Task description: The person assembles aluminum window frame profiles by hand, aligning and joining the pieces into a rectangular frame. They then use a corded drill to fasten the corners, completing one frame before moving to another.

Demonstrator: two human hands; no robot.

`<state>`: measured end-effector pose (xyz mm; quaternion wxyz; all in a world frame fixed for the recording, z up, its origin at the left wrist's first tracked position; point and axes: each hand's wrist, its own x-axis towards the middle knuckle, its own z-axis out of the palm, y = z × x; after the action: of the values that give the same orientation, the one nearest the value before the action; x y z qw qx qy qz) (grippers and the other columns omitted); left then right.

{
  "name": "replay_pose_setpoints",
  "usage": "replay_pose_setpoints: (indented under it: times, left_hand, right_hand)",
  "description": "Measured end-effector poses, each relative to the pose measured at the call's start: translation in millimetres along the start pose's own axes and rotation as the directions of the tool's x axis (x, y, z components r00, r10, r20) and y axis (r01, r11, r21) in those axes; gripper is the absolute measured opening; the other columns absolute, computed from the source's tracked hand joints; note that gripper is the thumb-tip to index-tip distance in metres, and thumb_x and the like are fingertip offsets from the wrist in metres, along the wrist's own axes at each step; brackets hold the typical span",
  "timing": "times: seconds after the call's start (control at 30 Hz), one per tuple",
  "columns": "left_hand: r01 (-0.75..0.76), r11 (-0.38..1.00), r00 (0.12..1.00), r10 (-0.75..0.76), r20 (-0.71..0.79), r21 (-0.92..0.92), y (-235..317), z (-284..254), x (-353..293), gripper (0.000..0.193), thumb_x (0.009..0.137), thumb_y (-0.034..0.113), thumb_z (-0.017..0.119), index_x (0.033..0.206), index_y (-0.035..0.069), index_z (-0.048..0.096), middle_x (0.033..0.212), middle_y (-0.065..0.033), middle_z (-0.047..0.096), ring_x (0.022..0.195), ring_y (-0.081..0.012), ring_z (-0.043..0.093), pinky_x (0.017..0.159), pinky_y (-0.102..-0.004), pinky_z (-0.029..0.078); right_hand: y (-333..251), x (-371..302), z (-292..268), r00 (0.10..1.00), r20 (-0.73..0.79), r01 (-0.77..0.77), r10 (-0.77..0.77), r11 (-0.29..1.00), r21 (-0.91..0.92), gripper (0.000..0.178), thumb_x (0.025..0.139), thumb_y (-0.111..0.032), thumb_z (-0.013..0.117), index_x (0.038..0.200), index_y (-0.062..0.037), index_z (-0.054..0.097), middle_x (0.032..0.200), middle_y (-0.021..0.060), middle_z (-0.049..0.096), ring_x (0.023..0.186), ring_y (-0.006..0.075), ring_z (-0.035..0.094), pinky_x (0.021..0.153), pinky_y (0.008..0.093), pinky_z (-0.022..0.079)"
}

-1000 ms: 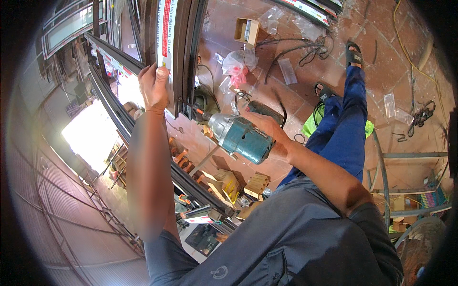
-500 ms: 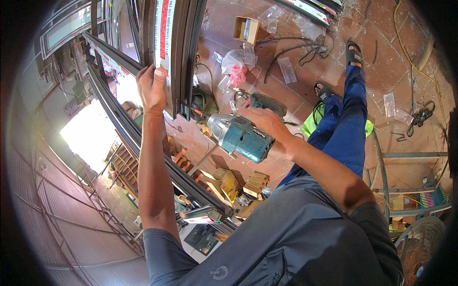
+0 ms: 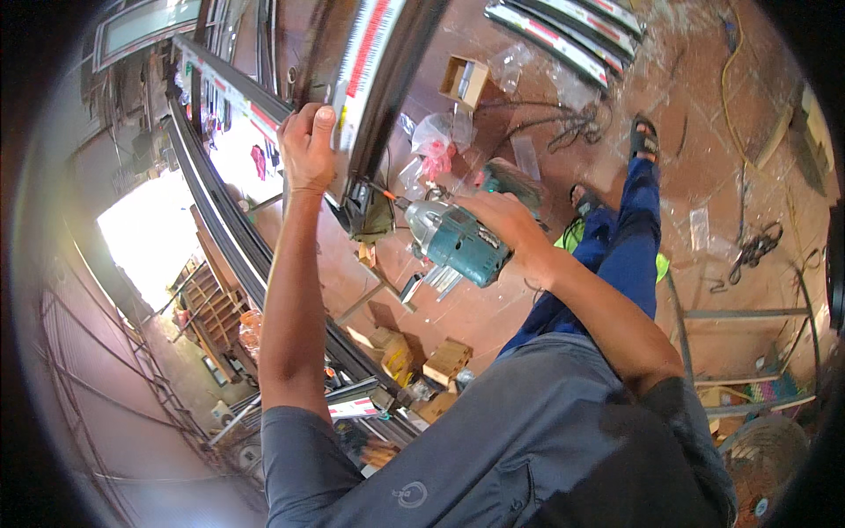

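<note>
My left hand (image 3: 305,148) is closed around the edge of a dark metal frame profile (image 3: 398,92), which carries white and red protective tape. Its thumb presses near the tape's lower end. My right hand (image 3: 509,227) grips the handle of a teal and silver cordless impact driver (image 3: 462,245). The driver's orange-banded bit points left at the dark lower corner (image 3: 355,204) of the profile. Whether the bit touches a screw there is too small to tell. Part of the handle is hidden behind my hand.
Long dark profiles (image 3: 231,242) lie along the left. More taped profiles (image 3: 563,40) rest at the top right. Cardboard boxes (image 3: 446,361), a plastic bag (image 3: 433,145) and cables (image 3: 576,123) lie on the tiled floor. A fan (image 3: 764,471) stands at lower right.
The head view has shifted, and the profile now looks more slanted. Both hands and the driver appear slightly further right, still on the profile and with the bit at its corner.
</note>
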<state>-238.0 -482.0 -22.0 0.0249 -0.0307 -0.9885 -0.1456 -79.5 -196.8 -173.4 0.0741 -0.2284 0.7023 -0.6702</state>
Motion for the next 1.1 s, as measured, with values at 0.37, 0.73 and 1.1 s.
replay_pose_setpoints:
  times: [0.37,0.73,1.1]
  left_hand:
    - [0.423,0.295,0.609,-0.793,0.028,-0.856,15,27,-112,0.061,0.097,0.043,0.077,0.133,-0.001,0.052,0.117,-0.0146,0.064,0.094,-0.0216,0.060,0.077,-0.0338,0.045]
    - [0.331,-0.144,0.680,-0.649,0.341,-0.933,-12,15,-167,0.041,0.098,0.028,0.073,0.115,-0.006,0.059,0.080,-0.0149,0.070,0.056,-0.0215,0.066,0.040,-0.0339,0.050]
    - [0.289,-0.212,0.309,-0.902,0.301,-0.933,8,15,-214,0.047,0.089,0.051,0.084,0.104,0.007,0.074,0.070,-0.0032,0.066,0.045,-0.0123,0.056,0.040,-0.0257,0.042]
  right_hand:
    - [41,-182,-177,0.752,-0.115,-0.637,0.648,0.761,0.121,0.039,0.083,-0.012,0.074,0.122,-0.0094,0.073,0.104,0.0163,0.075,0.098,0.0376,0.071,0.083,0.0445,0.054]
    - [54,-458,-334,0.667,-0.504,-0.743,0.549,0.450,-0.494,0.022,0.093,-0.012,0.073,0.113,-0.0039,0.069,0.094,0.0116,0.071,0.083,0.0300,0.068,0.074,0.0512,0.059]
    - [-10,-419,-287,0.223,-0.434,-0.941,0.873,0.309,0.137,0.024,0.091,-0.006,0.071,0.114,-0.0030,0.068,0.097,0.0109,0.070,0.088,0.0299,0.068,0.079,0.0486,0.058]
